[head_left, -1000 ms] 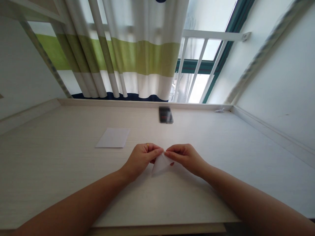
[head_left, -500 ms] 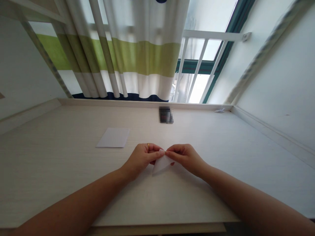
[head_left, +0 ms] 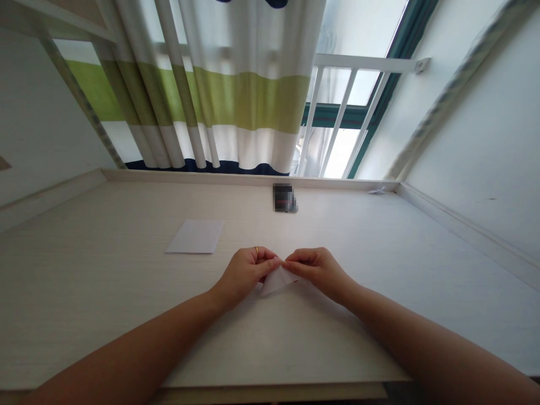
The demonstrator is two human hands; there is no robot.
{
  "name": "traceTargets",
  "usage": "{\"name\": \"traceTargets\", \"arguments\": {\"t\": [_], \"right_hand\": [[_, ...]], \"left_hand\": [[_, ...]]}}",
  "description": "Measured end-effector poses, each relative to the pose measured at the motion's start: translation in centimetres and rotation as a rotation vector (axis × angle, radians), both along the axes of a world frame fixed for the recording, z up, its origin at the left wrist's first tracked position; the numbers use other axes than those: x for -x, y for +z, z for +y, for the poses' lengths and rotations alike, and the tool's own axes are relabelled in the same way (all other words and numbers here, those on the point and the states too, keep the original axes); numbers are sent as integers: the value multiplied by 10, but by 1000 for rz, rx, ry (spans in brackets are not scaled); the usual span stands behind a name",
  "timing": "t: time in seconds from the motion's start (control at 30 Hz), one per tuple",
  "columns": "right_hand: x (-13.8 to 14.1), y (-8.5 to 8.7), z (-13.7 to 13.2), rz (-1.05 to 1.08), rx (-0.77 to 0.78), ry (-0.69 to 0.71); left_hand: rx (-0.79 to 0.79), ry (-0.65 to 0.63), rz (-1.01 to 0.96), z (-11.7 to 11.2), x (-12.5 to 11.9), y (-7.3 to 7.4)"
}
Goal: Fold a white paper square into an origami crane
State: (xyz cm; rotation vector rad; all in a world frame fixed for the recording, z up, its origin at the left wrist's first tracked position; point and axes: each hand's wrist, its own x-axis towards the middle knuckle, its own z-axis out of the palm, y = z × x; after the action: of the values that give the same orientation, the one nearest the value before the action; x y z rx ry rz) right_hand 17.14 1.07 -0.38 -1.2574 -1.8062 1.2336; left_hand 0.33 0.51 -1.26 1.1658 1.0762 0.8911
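A small folded piece of white paper [head_left: 278, 280] is pinched between my two hands, just above the table. My left hand [head_left: 252, 270], with a gold ring on one finger, is closed on the paper's upper left part, thumb on top. My right hand [head_left: 318, 264] pinches the same paper at its top corner, fingertips almost touching those of the left. The lower part of the paper spreads toward me in a slanted, pointed shape. Some of its folds are hidden behind my fingers. A flat stack or sheet of white paper [head_left: 194, 237] lies to the left, beyond my left hand.
The pale table [head_left: 105, 315] has a raised rim at the back and sides. A dark, pixelated object [head_left: 284, 198] lies near the back rim. A small white folded item [head_left: 376, 191] is in the back right corner. Behind are a striped curtain [head_left: 253, 101] and white railing [head_left: 367, 63].
The lower edge of the held paper has lifted slightly and its shape has shifted. Both hands keep nearly the same place and grip.
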Motion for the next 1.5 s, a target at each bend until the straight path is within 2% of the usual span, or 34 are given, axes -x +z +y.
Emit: {"name": "traceTargets", "arguments": {"t": [0.2, 0.33, 0.47, 0.6, 0.73, 1.0, 1.17, 1.33, 1.5], "right_hand": [[0, 4, -2, -50, -11, 12], [1, 4, -3, -75, -21, 30], [1, 0, 0, -69, 43, 64], [0, -2, 2, -53, 44, 46], [1, 1, 0, -20, -25, 4], [0, 12, -6, -43, -125, 14], [0, 16, -8, -29, -102, 8], [-4, 16, -6, 3, -52, -30], [-6, 14, -3, 47, -45, -71]], "left_hand": [[33, -55, -2, 1, 0, 0], [28, -41, 13, 1, -1, 0], [19, -16, 37, 1, -1, -1], [-87, 9, 73, 2, 1, -2], [-157, 39, 66, 0, 2, 0], [-139, 73, -42, -5, 0, 4], [-117, 75, -104, -4, 1, 4], [-101, 150, -110, 0, 2, 5], [-86, 169, -135, 4, 5, 6]]}}
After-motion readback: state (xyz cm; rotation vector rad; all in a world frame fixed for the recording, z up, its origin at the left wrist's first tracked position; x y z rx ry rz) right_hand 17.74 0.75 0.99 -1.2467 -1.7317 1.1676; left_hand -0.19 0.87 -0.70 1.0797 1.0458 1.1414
